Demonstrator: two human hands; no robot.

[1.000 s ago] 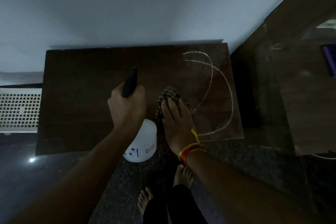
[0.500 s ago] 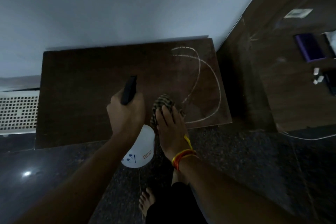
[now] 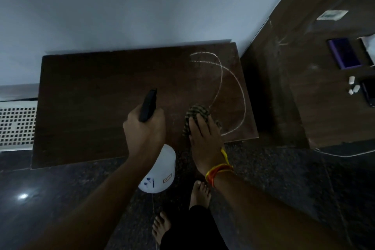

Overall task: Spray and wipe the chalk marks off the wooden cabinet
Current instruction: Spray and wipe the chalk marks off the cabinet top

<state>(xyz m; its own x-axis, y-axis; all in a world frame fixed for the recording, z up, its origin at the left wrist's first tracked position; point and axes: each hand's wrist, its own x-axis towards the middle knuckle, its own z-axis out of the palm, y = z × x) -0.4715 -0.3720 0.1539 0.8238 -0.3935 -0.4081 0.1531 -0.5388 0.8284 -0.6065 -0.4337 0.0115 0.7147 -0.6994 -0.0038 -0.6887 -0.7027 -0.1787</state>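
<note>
Here, the wooden cabinet (image 3: 97, 107) fills the middle of the view, its dark top seen from above and backed by a pale wall (image 3: 142, 2). The chalk marks (image 3: 233, 91) — two looping white curves — sit toward the 2 o'clock part of the top, running from near the back edge down to the front right corner.

The left hand (image 3: 145, 130) is curled round the neck of a spray bottle (image 3: 160, 172); its black nozzle (image 3: 149, 104) points toward 12 o'clock over the wood, while the white body hangs below the hand, past the cabinet's front edge.

At 3 o'clock from it, the right hand (image 3: 205, 140) lies flat with fingers straight on a striped cloth (image 3: 195, 113), pressing it to the surface just at the lower end of the inner chalk curve. Orange and yellow threads (image 3: 218, 170) ring that wrist.

Bare feet (image 3: 199, 193) stand on the dark speckled floor (image 3: 284, 189) at 6 o'clock. A white perforated grille (image 3: 16, 124) shows at 9 o'clock — and at 3 o'clock a second wooden surface (image 3: 324, 107) carries a purple object (image 3: 344, 54) and small white pieces (image 3: 353, 86).
</note>
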